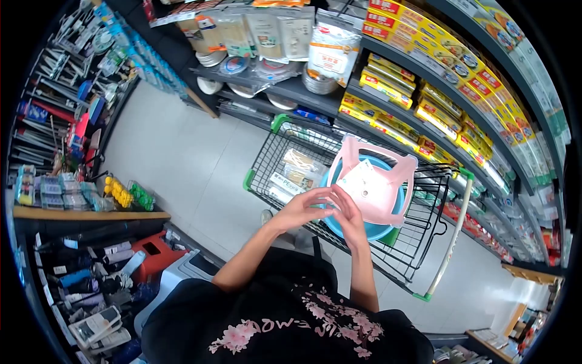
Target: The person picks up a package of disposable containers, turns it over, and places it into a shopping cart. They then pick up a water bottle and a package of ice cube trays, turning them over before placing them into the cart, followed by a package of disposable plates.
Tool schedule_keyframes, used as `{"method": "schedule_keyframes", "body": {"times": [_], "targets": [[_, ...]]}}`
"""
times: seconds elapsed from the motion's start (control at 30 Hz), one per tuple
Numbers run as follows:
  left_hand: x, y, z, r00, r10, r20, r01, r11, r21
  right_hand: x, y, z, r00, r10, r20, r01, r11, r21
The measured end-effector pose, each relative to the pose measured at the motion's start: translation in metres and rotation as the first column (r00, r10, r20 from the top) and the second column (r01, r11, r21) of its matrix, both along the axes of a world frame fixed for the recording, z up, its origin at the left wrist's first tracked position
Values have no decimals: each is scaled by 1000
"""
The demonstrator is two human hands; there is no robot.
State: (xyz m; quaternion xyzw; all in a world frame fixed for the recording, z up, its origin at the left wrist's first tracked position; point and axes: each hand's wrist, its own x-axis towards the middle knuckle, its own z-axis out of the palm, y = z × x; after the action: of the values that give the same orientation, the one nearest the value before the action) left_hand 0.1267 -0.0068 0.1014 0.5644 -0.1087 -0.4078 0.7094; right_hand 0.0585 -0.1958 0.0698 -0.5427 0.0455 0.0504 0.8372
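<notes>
Where the two hands meet over the near side of the trolley, the item closest to them is entered as follows.

**Item:** pink plastic stool [379,182], upturned, seat down and legs pointing up. A white label [362,177] is stuck to the underside of the seat.

**Location:** right half of the wire trolley [267,161], nested in a blue basin [379,229].

**Hands:** left hand [300,210] on the left and right hand [348,212] on the right. Their fingertips touch each other just in front of the stool's near-left leg.

**Grip:** the fingers of both hands lie long and loosely together, not curled. Whether they pinch some small thing between them, or touch the stool itself, cannot be told.

**Handling (judged):**
- It is moulded plastic, likely light, stiff and hollow.
- The surface is smooth, so probably a little slippery.
- It is not fragile, though the legs may flex under a squeeze.

**Where to hold (judged):**
- A leg, or the crossbar joining two legs, looks best, with the fingers hooked through the opening.
- The seat rim sits low in the basin and looks hard to reach.
- The basin appears loose and could slide or lift with the stool.

**Also in the trolley:** flat packets [297,173], on the left side.

**Surroundings:**
- Shelves of yellow boxes [388,79] stand on the far right.
- The trolley handle [451,239] is on the near right.
- Racks of small goods are on the left.
</notes>
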Motion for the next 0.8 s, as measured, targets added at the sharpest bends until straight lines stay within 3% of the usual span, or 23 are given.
{"method": "schedule_keyframes", "body": {"times": [0.1, 0.2, 0.4, 0.8], "targets": [[-10, 27, 19, 994, 55, 99, -58, 998, 26, -5, 19, 15, 994, 110, -9, -110, 992, 62], [-15, 55, 18, 996, 18, 92, -14, 999, -41, -2, 41, 28, 971, 233, 54, -238, 966, 103], [-25, 117, 37, 987, 22, 161, 4, 987, -160, -3, 104, 51, 949, 291, 120, -298, 954, 38], [-59, 273, 41, 970, 21, 244, 26, 982, -188, -36, 259, 66, 930, 337, 146, -333, 941, -54]]}}
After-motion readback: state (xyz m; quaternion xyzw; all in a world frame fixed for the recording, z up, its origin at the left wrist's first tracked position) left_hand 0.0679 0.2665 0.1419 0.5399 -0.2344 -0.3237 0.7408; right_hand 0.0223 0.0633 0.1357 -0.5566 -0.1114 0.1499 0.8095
